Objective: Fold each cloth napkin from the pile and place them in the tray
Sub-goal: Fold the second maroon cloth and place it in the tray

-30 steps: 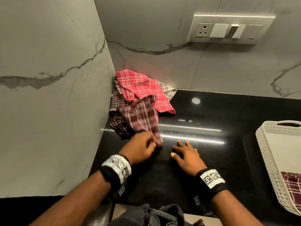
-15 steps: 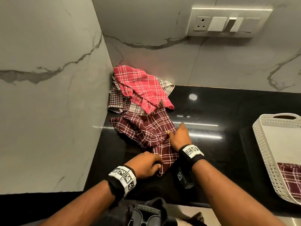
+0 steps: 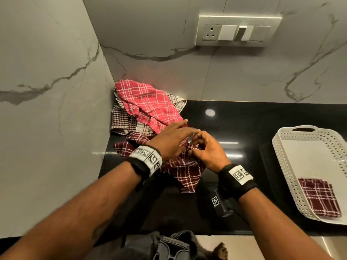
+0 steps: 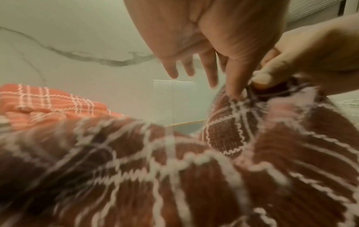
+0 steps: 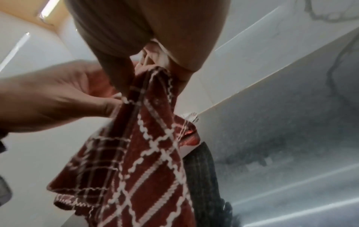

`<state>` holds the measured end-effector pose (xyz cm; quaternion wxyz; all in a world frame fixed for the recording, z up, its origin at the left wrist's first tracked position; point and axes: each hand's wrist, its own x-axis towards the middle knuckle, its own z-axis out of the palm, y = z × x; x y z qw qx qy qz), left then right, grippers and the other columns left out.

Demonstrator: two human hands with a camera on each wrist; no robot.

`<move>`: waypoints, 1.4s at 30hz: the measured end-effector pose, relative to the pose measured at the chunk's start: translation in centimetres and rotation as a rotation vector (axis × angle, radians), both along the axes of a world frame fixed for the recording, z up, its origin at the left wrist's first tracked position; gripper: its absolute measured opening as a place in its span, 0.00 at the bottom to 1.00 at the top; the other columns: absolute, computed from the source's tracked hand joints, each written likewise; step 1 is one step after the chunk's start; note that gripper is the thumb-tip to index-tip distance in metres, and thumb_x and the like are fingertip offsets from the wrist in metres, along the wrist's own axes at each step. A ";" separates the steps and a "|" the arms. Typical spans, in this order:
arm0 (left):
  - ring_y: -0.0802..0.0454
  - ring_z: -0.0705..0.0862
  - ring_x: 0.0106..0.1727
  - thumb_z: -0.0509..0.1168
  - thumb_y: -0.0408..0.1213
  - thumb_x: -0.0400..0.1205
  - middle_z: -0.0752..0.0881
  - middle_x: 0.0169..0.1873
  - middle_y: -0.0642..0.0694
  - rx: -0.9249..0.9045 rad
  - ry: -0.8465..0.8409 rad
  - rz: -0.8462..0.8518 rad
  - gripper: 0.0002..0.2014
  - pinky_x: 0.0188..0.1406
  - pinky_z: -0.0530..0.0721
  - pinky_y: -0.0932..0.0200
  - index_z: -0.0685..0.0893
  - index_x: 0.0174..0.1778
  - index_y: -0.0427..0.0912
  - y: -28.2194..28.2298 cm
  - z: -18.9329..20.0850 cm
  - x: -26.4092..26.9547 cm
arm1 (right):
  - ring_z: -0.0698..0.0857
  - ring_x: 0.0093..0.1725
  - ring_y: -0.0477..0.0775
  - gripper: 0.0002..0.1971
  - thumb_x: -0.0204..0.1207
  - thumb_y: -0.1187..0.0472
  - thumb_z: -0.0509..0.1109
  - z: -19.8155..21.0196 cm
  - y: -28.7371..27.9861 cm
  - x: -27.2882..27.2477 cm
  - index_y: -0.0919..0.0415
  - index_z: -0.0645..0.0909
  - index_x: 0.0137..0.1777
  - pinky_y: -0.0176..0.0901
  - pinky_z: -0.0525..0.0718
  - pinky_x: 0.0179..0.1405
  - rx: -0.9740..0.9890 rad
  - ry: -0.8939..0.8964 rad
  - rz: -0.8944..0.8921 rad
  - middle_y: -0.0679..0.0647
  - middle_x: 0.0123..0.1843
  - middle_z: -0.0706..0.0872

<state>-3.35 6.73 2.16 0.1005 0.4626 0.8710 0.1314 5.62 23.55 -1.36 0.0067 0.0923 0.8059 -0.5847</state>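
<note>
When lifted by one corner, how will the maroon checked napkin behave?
Likely floppy: the maroon napkin hangs in loose folds where the right hand pinches it. Probably light, since a fingertip pinch lifts it. Its ribbed weave looks grippy, so it is unlikely to slip.

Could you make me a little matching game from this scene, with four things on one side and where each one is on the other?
Things:
1. maroon napkin
2. pink napkin
3. folded napkin
4. white tray

Places:
A. on top of the pile in the corner
B. on the black counter at the right
C. inside the tray, near end
D. pinched by the right hand

Pairs: 1-D, 2-A, 3-C, 4-B
</note>
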 end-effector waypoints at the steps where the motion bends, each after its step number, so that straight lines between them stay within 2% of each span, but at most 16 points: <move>1: 0.52 0.58 0.85 0.70 0.41 0.82 0.73 0.79 0.52 -0.046 0.001 -0.039 0.24 0.85 0.45 0.46 0.76 0.74 0.58 0.7 0.5 -0.6 | 0.87 0.45 0.48 0.18 0.70 0.69 0.79 0.5 0.6 0.6 0.50 0.79 0.53 0.46 0.87 0.46 0.002 0.009 0.008 0.49 0.48 0.88; 4: 0.53 0.78 0.68 0.68 0.46 0.82 0.86 0.57 0.54 -0.128 0.094 -0.147 0.06 0.86 0.51 0.41 0.85 0.53 0.56 1.2 1.3 -1.6 | 0.86 0.45 0.48 0.18 0.69 0.66 0.81 1.7 3.0 2.9 0.50 0.80 0.53 0.49 0.87 0.50 0.059 0.019 -0.026 0.49 0.49 0.86; 6: 0.52 0.78 0.62 0.66 0.47 0.80 0.83 0.56 0.54 -0.017 0.139 -0.189 0.05 0.77 0.70 0.42 0.81 0.49 0.55 0.7 1.2 -1.7 | 0.86 0.42 0.49 0.18 0.69 0.69 0.80 2.4 4.7 4.6 0.52 0.80 0.54 0.52 0.88 0.49 0.052 -0.003 -0.017 0.51 0.49 0.87; 8: 0.53 0.75 0.67 0.66 0.44 0.78 0.77 0.66 0.53 0.109 0.067 -0.193 0.10 0.72 0.77 0.48 0.79 0.55 0.55 0.5 1.1 -1.0 | 0.89 0.45 0.58 0.18 0.71 0.71 0.78 3.0 6.0 5.9 0.54 0.80 0.56 0.60 0.89 0.52 0.015 -0.015 0.010 0.55 0.51 0.88; 11: 0.55 0.65 0.82 0.68 0.36 0.79 0.68 0.81 0.53 0.152 -0.225 -0.198 0.33 0.81 0.65 0.53 0.67 0.79 0.59 2.8 1.8 2.3 | 0.90 0.50 0.64 0.17 0.74 0.77 0.74 3.8 6.5 7.0 0.63 0.78 0.59 0.64 0.88 0.54 -0.076 -0.025 0.056 0.60 0.54 0.90; 13: 0.57 0.72 0.78 0.70 0.37 0.79 0.75 0.77 0.51 0.169 -0.412 -0.203 0.35 0.80 0.69 0.53 0.66 0.82 0.56 5.1 2.2 4.9 | 0.91 0.50 0.59 0.16 0.74 0.80 0.72 4.5 6.4 7.8 0.70 0.76 0.60 0.58 0.89 0.54 -0.132 0.008 0.085 0.61 0.52 0.91; 15: 0.61 0.81 0.68 0.73 0.41 0.79 0.84 0.65 0.54 0.192 -0.465 -0.172 0.27 0.71 0.80 0.51 0.75 0.75 0.52 6.3 2.0 6.3 | 0.91 0.51 0.58 0.14 0.75 0.81 0.71 4.9 6.6 8.6 0.72 0.76 0.58 0.54 0.90 0.53 -0.140 0.041 0.097 0.63 0.51 0.92; 17: 0.62 0.84 0.56 0.73 0.47 0.79 0.87 0.50 0.59 0.141 -0.329 -0.125 0.15 0.62 0.84 0.48 0.84 0.62 0.53 6.3 2.3 7.3 | 0.92 0.49 0.55 0.14 0.74 0.77 0.75 5.2 7.6 9.8 0.67 0.79 0.57 0.53 0.90 0.52 -0.066 0.082 0.091 0.61 0.50 0.92; 19: 0.57 0.80 0.51 0.71 0.52 0.81 0.81 0.40 0.59 0.025 -0.072 -0.082 0.11 0.57 0.79 0.51 0.87 0.56 0.55 5.5 2.9 7.8 | 0.89 0.41 0.51 0.17 0.72 0.70 0.80 5.3 8.9 11.2 0.59 0.81 0.57 0.55 0.89 0.47 0.047 0.081 0.083 0.56 0.47 0.91; 22: 0.54 0.75 0.50 0.67 0.55 0.82 0.80 0.41 0.54 -0.056 0.185 -0.042 0.13 0.56 0.65 0.58 0.88 0.56 0.53 3.4 3.7 8.4 | 0.91 0.39 0.54 0.18 0.70 0.64 0.83 5.6 10.5 14.0 0.52 0.84 0.57 0.60 0.90 0.50 0.128 -0.015 0.120 0.55 0.43 0.91; 25: 0.52 0.79 0.49 0.67 0.53 0.82 0.86 0.41 0.54 -0.065 0.352 -0.044 0.11 0.61 0.70 0.53 0.89 0.53 0.53 1.4 4.3 8.9 | 0.92 0.41 0.61 0.15 0.69 0.57 0.83 6.4 11.0 16.1 0.54 0.88 0.55 0.64 0.90 0.50 0.140 -0.079 0.196 0.59 0.41 0.92; 29: 0.51 0.79 0.43 0.69 0.49 0.80 0.87 0.37 0.50 0.018 0.391 0.078 0.09 0.47 0.81 0.50 0.92 0.48 0.51 -1.6 5.9 9.7 | 0.91 0.44 0.68 0.13 0.69 0.55 0.82 8.3 12.0 17.9 0.62 0.90 0.50 0.60 0.90 0.47 0.120 -0.178 0.354 0.63 0.43 0.92; 32: 0.52 0.78 0.42 0.71 0.40 0.80 0.83 0.36 0.52 0.121 0.258 0.213 0.06 0.43 0.78 0.53 0.93 0.49 0.48 -3.5 7.0 9.8 | 0.93 0.42 0.56 0.07 0.75 0.55 0.79 8.0 13.9 17.2 0.57 0.92 0.47 0.49 0.91 0.44 0.312 -0.227 0.378 0.56 0.42 0.93; 35: 0.44 0.86 0.45 0.73 0.37 0.79 0.88 0.39 0.48 0.120 0.198 0.338 0.06 0.46 0.80 0.56 0.93 0.50 0.46 -5.3 8.7 9.5 | 0.91 0.37 0.46 0.04 0.78 0.62 0.76 7.3 16.4 14.9 0.57 0.92 0.43 0.35 0.85 0.37 0.543 -0.159 0.203 0.50 0.37 0.92; 39: 0.42 0.87 0.57 0.70 0.41 0.81 0.91 0.57 0.47 -0.017 0.284 0.632 0.11 0.57 0.84 0.50 0.92 0.57 0.53 -5.9 11.8 7.4 | 0.89 0.48 0.60 0.08 0.78 0.64 0.70 9.5 17.7 9.9 0.61 0.91 0.48 0.40 0.78 0.46 0.775 -0.061 0.085 0.59 0.47 0.92; 42: 0.40 0.89 0.54 0.69 0.35 0.79 0.92 0.54 0.42 0.115 0.309 0.781 0.12 0.60 0.86 0.49 0.93 0.54 0.50 -5.7 16.0 5.2 | 0.87 0.52 0.64 0.10 0.80 0.63 0.67 14.3 17.2 6.2 0.60 0.89 0.56 0.46 0.82 0.51 0.852 0.017 -0.001 0.64 0.54 0.90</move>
